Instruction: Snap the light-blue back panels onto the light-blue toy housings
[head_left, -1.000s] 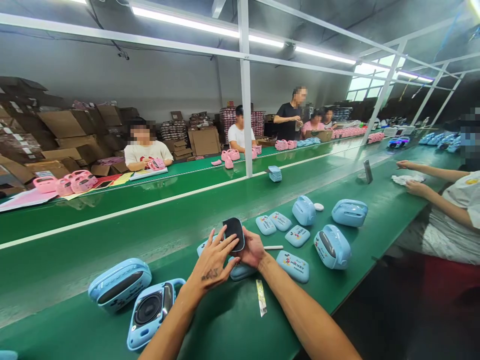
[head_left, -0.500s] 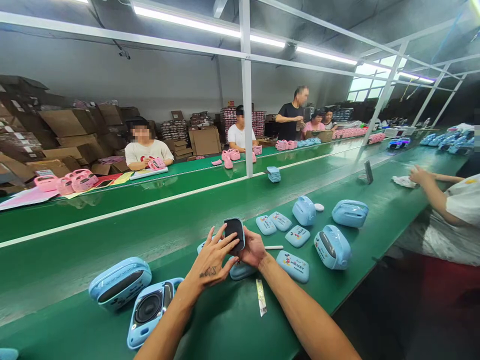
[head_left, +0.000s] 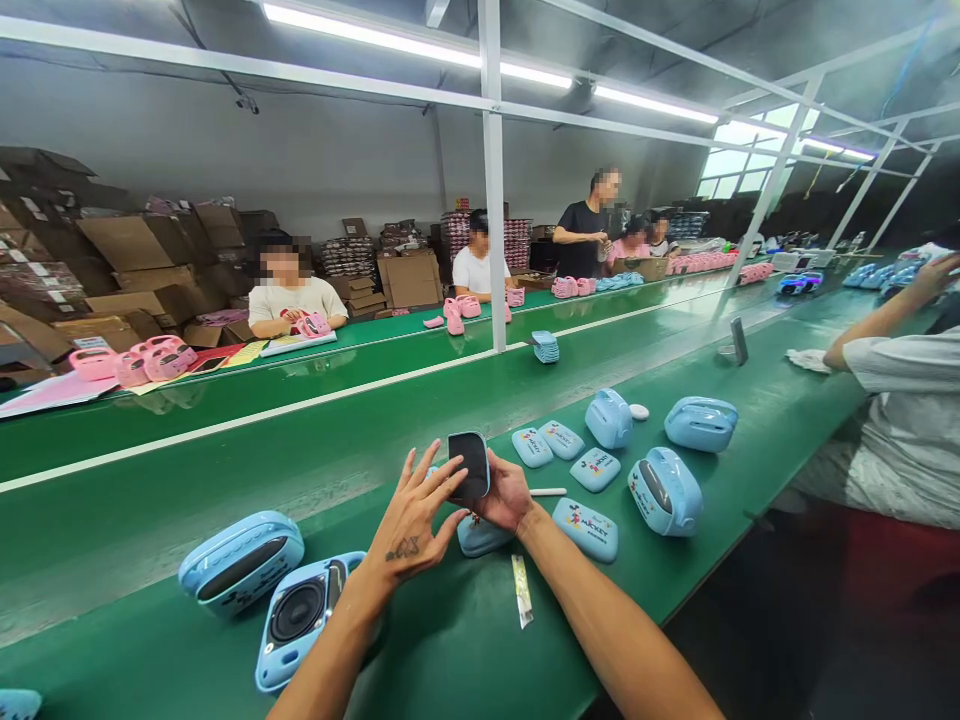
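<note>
My right hand (head_left: 508,497) is closed round the edge of a blue speaker cover (head_left: 471,460), its dark inner face turned up towards me. My left hand (head_left: 420,515) has its fingers spread, with fingertips at the left part of that dark face. Below the hands lies another blue cover (head_left: 480,537), partly hidden. Just right of my wrist is a printed cover (head_left: 587,530). At the left rest an open blue speaker (head_left: 300,615) with its round driver showing and a blue speaker (head_left: 244,565) lying tilted.
Several blue covers (head_left: 596,468) and speakers (head_left: 665,490) sit to the right on the green table (head_left: 450,650). A printed strip (head_left: 522,590) lies near my right forearm. A co-worker (head_left: 896,400) sits at the right; others work across the line with pink speakers (head_left: 166,357).
My left hand has drawn back slightly to the left across the cover's dark face. The co-worker at the right has raised an arm from the table towards the head.
</note>
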